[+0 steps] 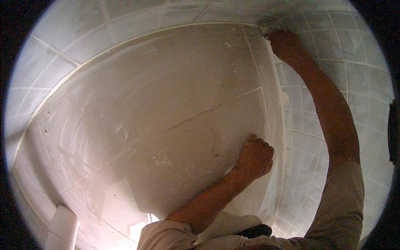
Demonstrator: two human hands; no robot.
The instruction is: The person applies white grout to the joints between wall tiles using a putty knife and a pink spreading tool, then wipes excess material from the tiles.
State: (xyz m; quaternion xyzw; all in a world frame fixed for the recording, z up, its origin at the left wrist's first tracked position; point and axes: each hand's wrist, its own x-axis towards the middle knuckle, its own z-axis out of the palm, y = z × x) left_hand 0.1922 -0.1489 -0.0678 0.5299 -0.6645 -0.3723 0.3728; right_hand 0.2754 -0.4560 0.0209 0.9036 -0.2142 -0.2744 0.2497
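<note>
My right hand (281, 43) is stretched to the far right corner, where a broad, dusty grey-beige surface (179, 91) meets the tiled wall. It is bunched closed against the pale joint there. Shadow hides its fingertips and anything small between them. Closer in, my left hand (257, 156) is curled into a fist over the right part of that surface, beside the pale strip (278, 137) along the right edge. Its knuckles face up, so the inside of the fist is hidden. Whether it touches the surface I cannot tell.
Pale tiled walls (346, 87) rise on the right and along the far side, with a light joint line (79, 66) curving around. A white, post-like piece (63, 229) stands at the lower left. Thin seams and whitish smears cross the surface, and bright light glares at the bottom.
</note>
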